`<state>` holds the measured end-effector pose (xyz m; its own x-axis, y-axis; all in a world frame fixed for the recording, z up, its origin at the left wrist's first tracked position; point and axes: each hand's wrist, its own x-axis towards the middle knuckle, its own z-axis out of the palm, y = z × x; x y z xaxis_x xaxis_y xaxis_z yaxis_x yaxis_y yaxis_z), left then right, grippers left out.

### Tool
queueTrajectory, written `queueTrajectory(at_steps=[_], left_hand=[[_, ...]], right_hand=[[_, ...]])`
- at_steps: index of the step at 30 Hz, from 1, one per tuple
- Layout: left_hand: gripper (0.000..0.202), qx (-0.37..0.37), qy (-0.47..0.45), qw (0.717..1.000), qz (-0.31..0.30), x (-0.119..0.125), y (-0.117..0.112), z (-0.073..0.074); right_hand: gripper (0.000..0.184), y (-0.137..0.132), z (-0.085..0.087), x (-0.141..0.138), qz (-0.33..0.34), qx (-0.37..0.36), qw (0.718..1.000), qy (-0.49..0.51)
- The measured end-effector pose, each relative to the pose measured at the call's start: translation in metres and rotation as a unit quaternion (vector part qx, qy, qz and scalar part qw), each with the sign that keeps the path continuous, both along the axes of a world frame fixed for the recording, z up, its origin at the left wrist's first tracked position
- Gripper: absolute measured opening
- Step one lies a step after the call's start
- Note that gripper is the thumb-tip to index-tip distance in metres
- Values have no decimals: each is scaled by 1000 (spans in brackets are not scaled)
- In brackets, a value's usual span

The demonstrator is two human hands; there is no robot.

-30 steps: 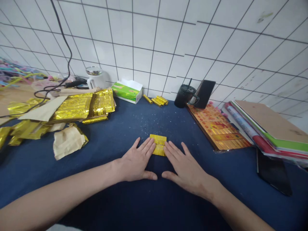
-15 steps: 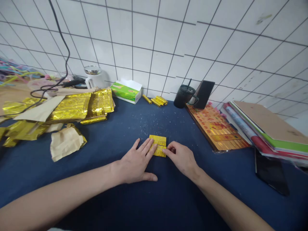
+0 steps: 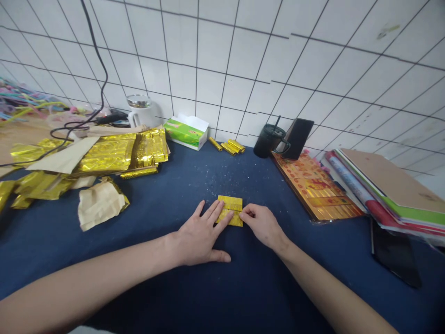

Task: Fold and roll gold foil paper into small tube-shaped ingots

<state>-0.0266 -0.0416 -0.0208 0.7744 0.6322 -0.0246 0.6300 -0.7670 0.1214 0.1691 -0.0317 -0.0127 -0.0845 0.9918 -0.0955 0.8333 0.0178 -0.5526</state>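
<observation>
A small folded sheet of gold foil paper (image 3: 235, 203) lies flat on the dark blue tabletop (image 3: 181, 185), with a crease or seam across its middle. My left hand (image 3: 201, 236) rests on its left part, fingers spread and thumb stretched out to the side. At the sheet's right edge my right hand (image 3: 263, 223) pinches with thumb and forefinger, the other fingers curled in. The fingertips sit right at the seam's end and seem to grip the paper's edge there.
Several rolled gold foil pieces (image 3: 232, 147) lie by the wall near a green tissue pack (image 3: 187, 131). Stacked gold foil sheets (image 3: 107, 153) and crumpled paper (image 3: 100, 204) are left. A black mug (image 3: 268, 140), a propped phone (image 3: 299, 138), orange packets (image 3: 314, 185) and folders (image 3: 389, 181) stand right.
The right thumb and forefinger have shifted slightly, from lying over the sheet's right part to its right edge. The left hand stays pressed on it. The whole view has shifted a little.
</observation>
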Motion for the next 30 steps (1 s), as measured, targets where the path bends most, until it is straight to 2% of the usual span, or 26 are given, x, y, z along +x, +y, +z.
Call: queueTrajectory(at_steps=[10,12,15,17,19,21,26,30], left_hand=[[87,-4,-3,1000,0,-1,0,0],[87,-7,0,1000,0,-1,0,0],[88,-10,4,1000,1,0,-1,2],[88,-13,11,1000,2,0,-1,3],[88,-11,16,1000,3,1,-1,4],[90,-6,19,1000,4,1,-1,4],[92,0,20,1000,2,-1,-3,3],[93,-10,27,1000,0,-2,-3,3]], right_hand=[[17,-9,-8,-3,-3,55,997,-61],[17,-11,-8,-4,3,86,992,-95],[35,-12,-7,-4,40,192,966,-171],[43,-11,-7,-1,107,237,940,-222],[46,-8,-10,3,183,224,923,-255],[48,-6,-13,6,226,192,917,-268],[47,-6,-20,10,223,163,922,-273],[46,-9,-16,9,219,137,932,-255]])
